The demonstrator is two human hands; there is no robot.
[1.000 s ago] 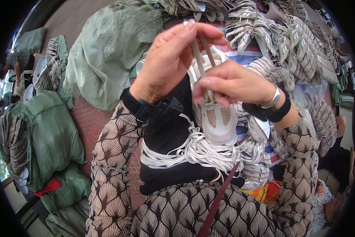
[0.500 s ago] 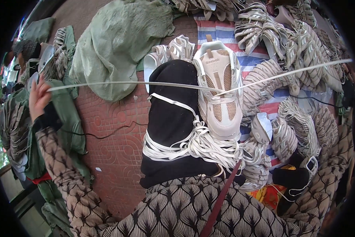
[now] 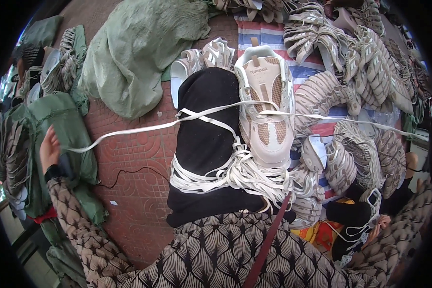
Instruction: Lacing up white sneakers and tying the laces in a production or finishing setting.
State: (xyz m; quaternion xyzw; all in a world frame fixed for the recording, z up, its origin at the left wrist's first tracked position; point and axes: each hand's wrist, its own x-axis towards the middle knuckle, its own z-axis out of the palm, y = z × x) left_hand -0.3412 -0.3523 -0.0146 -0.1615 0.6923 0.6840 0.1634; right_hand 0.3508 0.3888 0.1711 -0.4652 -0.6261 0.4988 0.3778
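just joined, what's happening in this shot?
A person is lacing a beige sneaker that rests on their black-covered lap. Both arms are flung wide: the left hand grips one end of a flat white lace out over the green sacks. The other end runs off to the right, where the right hand is out of view. The lace runs taut through the sneaker. A bundle of spare white laces lies on the lap, and piles of shoe uppers cover the ground beyond.

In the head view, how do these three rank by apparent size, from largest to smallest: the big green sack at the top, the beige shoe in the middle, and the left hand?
1. Green sack, clearly the largest.
2. Beige shoe, which lies nearer the camera, so its true size relative to the sack is unsure.
3. Left hand, the smallest; it sits near the rim, where the fisheye picture shrinks things.
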